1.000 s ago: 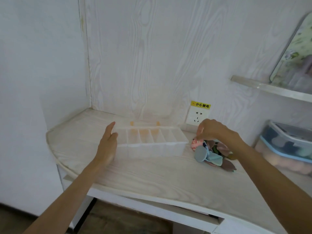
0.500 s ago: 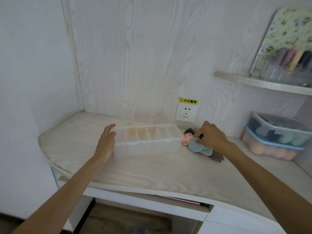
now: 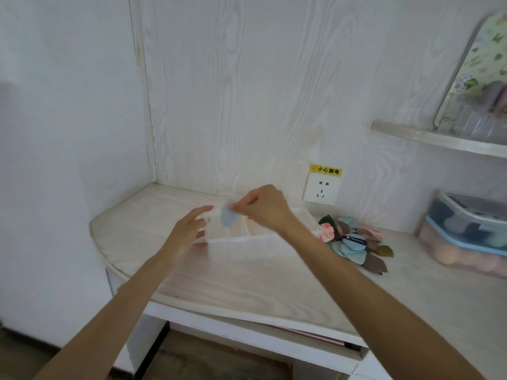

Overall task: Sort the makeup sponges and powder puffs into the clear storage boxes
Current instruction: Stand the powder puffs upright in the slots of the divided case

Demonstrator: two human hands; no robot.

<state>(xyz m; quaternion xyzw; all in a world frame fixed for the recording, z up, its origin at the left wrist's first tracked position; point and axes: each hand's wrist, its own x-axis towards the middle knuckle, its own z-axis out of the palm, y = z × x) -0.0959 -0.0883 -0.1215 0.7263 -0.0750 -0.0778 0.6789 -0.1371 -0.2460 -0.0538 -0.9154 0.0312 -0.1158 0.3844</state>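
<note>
Your right hand point(image 3: 264, 208) pinches a pale blue powder puff point(image 3: 228, 216) between thumb and fingertips, and the puff hangs just below and to the left of those fingers, over the left end of the clear divided box point(image 3: 247, 237). That is what the drop depends on: the puff is already above the end compartments, so the way to go is straight down, not sideways. The box lies lengthwise left to right across the tabletop point(image 3: 247, 283). The puff's flat face looks upright, though blur makes its tilt hard to judge. Your left hand point(image 3: 189, 229) is spread, fingers loose, gripping nothing, at the box's left end; I cannot tell whether it touches the wall. The remaining pile of puffs point(image 3: 356, 242) lies right of the box, nearer your right arm.
</note>
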